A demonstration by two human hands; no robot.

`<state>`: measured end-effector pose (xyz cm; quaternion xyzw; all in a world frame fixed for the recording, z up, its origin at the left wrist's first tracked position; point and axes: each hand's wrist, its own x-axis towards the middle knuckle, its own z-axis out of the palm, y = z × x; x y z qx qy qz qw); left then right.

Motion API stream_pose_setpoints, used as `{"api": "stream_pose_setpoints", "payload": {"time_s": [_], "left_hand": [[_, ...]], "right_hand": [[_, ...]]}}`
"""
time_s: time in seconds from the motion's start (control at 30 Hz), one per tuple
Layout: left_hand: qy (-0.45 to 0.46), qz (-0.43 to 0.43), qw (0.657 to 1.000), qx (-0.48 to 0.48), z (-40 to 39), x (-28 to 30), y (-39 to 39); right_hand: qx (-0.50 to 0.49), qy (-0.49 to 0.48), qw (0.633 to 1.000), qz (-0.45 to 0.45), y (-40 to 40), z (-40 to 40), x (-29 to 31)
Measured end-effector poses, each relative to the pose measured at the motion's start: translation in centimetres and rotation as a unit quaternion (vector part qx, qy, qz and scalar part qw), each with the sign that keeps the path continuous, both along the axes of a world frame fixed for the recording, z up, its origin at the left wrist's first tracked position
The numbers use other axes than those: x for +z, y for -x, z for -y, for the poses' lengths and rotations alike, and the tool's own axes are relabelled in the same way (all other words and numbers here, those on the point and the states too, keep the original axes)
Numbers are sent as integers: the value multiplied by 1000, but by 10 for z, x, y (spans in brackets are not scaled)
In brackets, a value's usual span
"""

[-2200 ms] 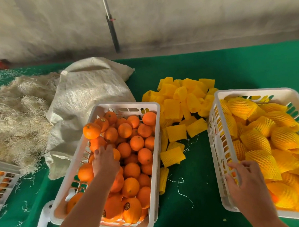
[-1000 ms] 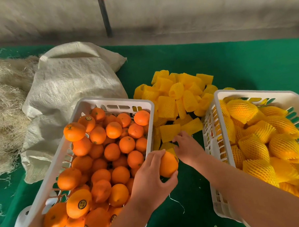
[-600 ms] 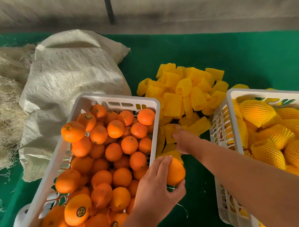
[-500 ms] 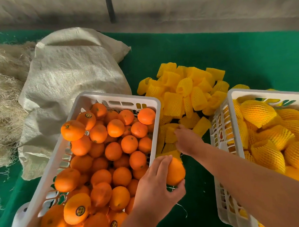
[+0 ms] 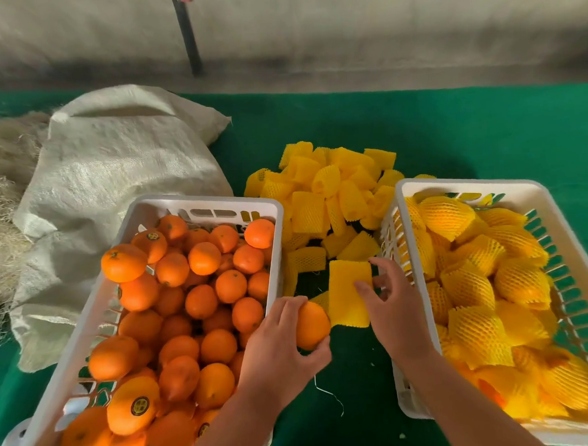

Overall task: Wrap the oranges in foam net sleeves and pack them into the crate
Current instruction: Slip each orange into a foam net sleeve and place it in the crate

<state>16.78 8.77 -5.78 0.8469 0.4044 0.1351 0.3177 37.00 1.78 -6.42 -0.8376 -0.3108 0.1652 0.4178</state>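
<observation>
Left hand (image 5: 278,351) grips one bare orange (image 5: 311,325); right hand (image 5: 392,308) pinches one flat yellow foam net sleeve (image 5: 348,293) between two white slatted plastic crates (image 5: 466,185).

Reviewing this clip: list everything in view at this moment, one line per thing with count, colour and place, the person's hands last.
Bare oranges: many, orange, heaped in the left crate.
Left crate: one, white, near left on the table.
Right crate: one, white, near right.
Wrapped oranges: many, in yellow net, filling the right crate.
Loose foam sleeves: a pile, yellow, between the crates, further back.
Sack: one, off-white woven, behind the left crate.
Straw-like fibre: a heap, pale tan, far left.
Table cover: green.
Pole: one, dark, against the back wall.
Held orange: one, orange, gripped by the left hand.
Held sleeve: one, yellow, pinched by the right hand.
</observation>
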Motion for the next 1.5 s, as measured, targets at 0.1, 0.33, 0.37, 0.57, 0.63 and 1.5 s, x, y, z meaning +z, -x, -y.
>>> {"api": "stream_pose_setpoints", "payload": {"time_s": [0.1, 0.33, 0.37, 0.57, 0.63, 1.5], "left_hand": [[46, 14, 999, -8, 4, 11, 2], [377, 117, 915, -80, 29, 49, 12], [394, 119, 907, -88, 34, 53, 12], [430, 111, 894, -65, 58, 65, 12], [432, 109, 893, -63, 62, 68, 13], [629, 164, 716, 255, 61, 67, 4]], "right_hand": [[-34, -35, 996, -78, 5, 14, 15], [-73, -45, 939, -333, 3, 49, 43], [-66, -39, 937, -341, 5, 55, 45], [28, -9, 932, -361, 18, 80, 59], [89, 43, 943, -316, 20, 86, 65], [185, 88, 969, 138, 33, 109, 47]]}}
